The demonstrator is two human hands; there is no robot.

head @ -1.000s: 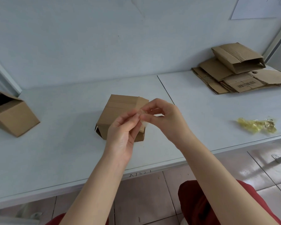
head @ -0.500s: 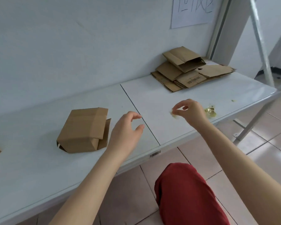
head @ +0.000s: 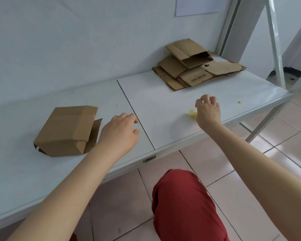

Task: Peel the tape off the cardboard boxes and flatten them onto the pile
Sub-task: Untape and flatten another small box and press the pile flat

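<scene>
the right hand (head: 208, 110) has dropped its pinch, fingers spread over the tape wad (head: 192, 114), well right of the box (head: 68, 131). the left hand (head: 119, 133) hangs loose, empty, just right of the box. that strip's off, so flattening likely comes next.

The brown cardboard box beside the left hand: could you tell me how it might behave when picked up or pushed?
The brown cardboard box probably squashes easily when gripped, since one flap stands loose. Lying on a broad flat face, it should slide across the smooth white table rather than roll or tip.
</scene>
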